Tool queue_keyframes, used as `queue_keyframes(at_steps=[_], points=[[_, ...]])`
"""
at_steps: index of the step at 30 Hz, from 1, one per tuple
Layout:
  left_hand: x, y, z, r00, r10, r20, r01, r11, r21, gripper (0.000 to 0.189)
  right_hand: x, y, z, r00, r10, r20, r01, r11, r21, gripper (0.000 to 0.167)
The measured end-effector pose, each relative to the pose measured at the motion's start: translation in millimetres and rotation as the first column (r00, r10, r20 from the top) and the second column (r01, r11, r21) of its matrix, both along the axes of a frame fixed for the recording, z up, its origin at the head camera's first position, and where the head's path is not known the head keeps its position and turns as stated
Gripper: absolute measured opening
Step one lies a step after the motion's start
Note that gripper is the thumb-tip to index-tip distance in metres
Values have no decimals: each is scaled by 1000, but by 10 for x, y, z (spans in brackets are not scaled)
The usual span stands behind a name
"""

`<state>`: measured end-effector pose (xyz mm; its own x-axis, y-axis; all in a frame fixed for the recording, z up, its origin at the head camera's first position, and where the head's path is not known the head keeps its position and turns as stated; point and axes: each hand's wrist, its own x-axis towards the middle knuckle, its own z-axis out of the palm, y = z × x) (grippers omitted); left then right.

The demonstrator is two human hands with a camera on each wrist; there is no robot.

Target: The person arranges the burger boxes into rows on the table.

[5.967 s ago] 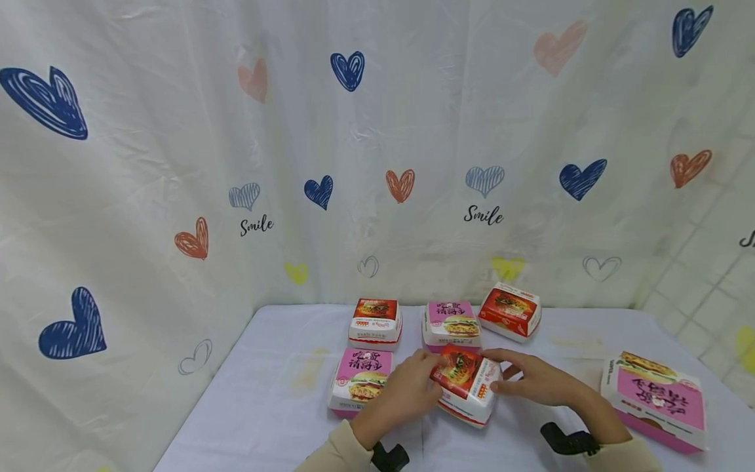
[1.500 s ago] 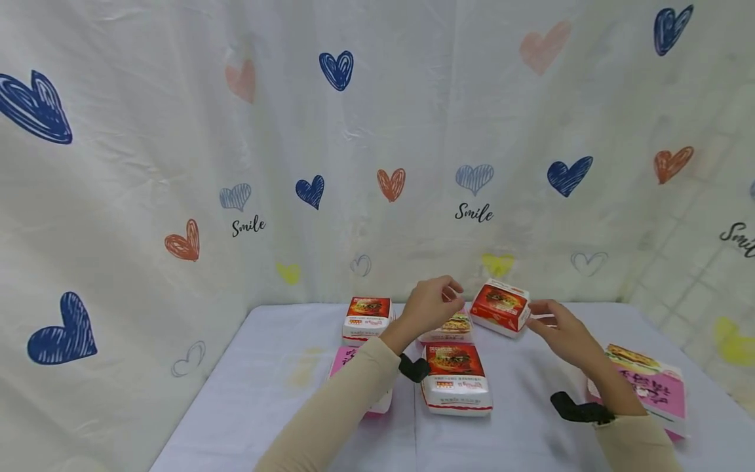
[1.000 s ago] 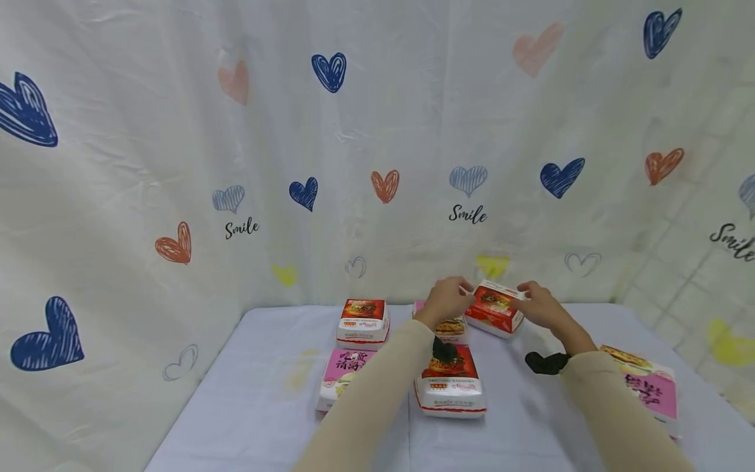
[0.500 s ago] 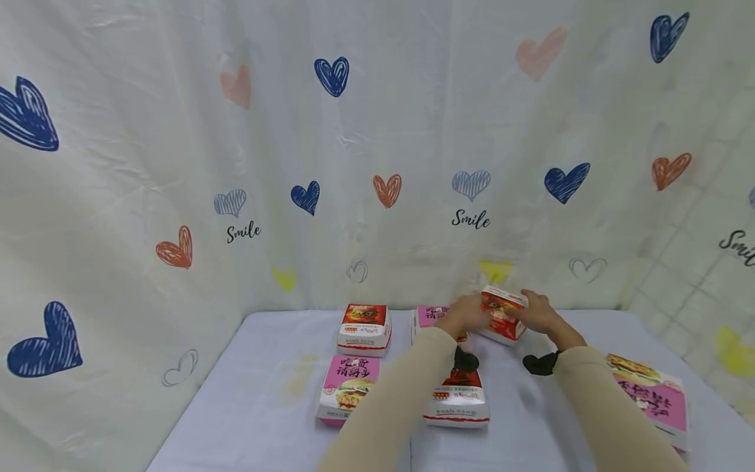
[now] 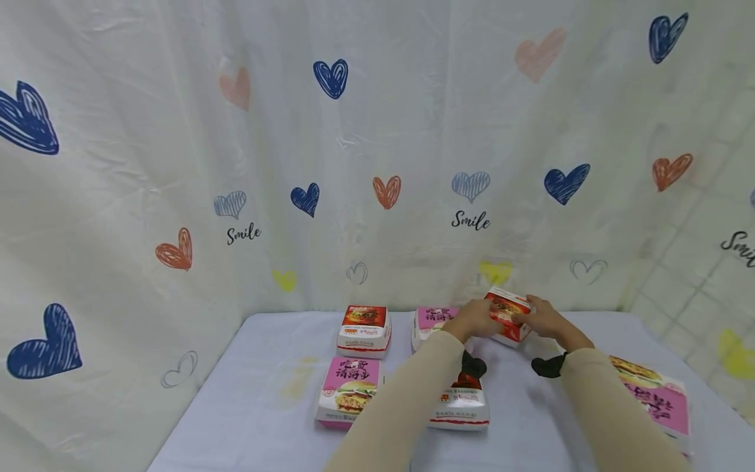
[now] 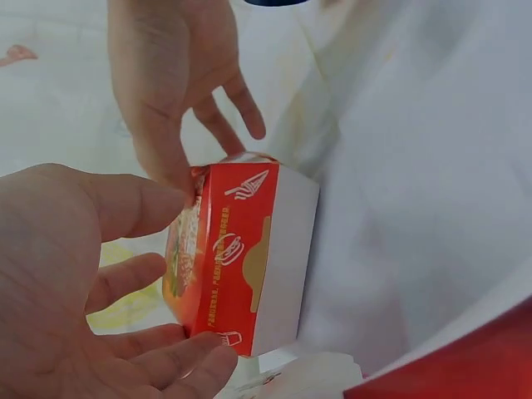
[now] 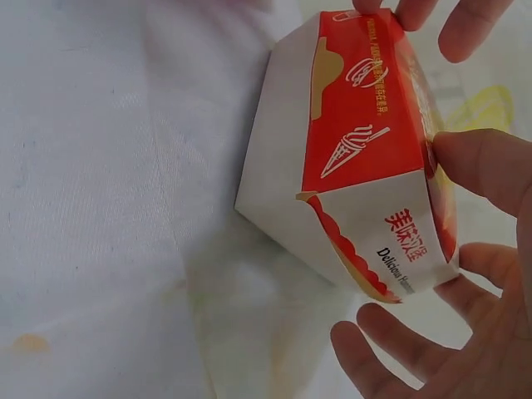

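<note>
Head view: way out at the back of the white cloth-covered table (image 5: 265, 400), the left hand (image 5: 476, 319) and right hand (image 5: 548, 321) pinch opposite ends of a red-and-white cardboard burger box (image 5: 507, 316). It sits skewed, just right of a pink-and-white cardboard burger box (image 5: 433, 320). One hand per end is probably about not squashing a flimsy carton. Up front, a red-topped white carton (image 5: 463, 410) is partly hidden by the beige left sleeve (image 5: 407, 400). Further left, a smaller-looking red-topped carton (image 5: 364, 328) sits behind a pink-topped carton (image 5: 349, 393), so I'd say the rows are deliberate.

Left wrist view: left thumb up by the lid, fingers spread lower around the near end, likely spreading the pressure.

Right wrist view: right thumb on the lid edge, a couple of fingers at the "Delicious" end, others off it, so probably a light pinch. Can't tell if the base is off the cloth.
</note>
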<state>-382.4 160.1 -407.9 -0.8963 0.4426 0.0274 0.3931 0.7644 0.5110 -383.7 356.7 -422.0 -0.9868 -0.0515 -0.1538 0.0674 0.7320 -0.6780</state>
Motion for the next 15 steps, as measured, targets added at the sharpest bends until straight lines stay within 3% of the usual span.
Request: queue_keyframes(at_steps=[8,15], points=[[27,20,-9,1000,-25,-16,24,999,-26,50,142,43,91,999,-39,28,41,998,-43,88],[32,13,-41,1000,-22,-10,22,998,-63,50,234,-11,45,987,-142,75,151,979,-138,88]])
